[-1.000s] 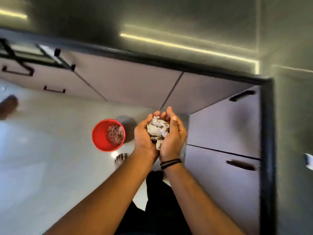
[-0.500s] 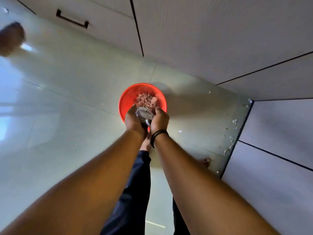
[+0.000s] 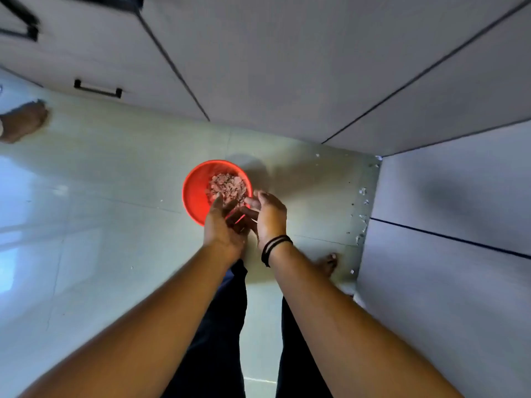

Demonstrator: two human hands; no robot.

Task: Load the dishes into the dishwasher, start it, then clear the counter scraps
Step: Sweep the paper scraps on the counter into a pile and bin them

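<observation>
Down on the floor [image 3: 86,254], not far from the corner where the cabinet fronts [image 3: 287,67] meet, stands a red bin [image 3: 195,193] with a heap of pale scraps [image 3: 227,186] lying in it, toward the cabinet side. Both hands hang right over its near rim. The left hand [image 3: 222,224] has its fingers spread loose and the palm turned inward; the right hand [image 3: 268,215], with 2 dark bands [image 3: 274,245] at the wrist, is cupped lightly beside it, the 2 nearly touching. Neither seems to have hold of anything that I can make out, though the palms are partly hidden from here.

This looks like the tipping-out part of clearing the scraps. To do it well, the hands should stay low and over the middle of the bin, not its edge, and be rubbed together there so the last clinging bits drop inside. Small white flecks [image 3: 362,214] lie along the floor's right edge against the cabinet, and those want picking up too
</observation>
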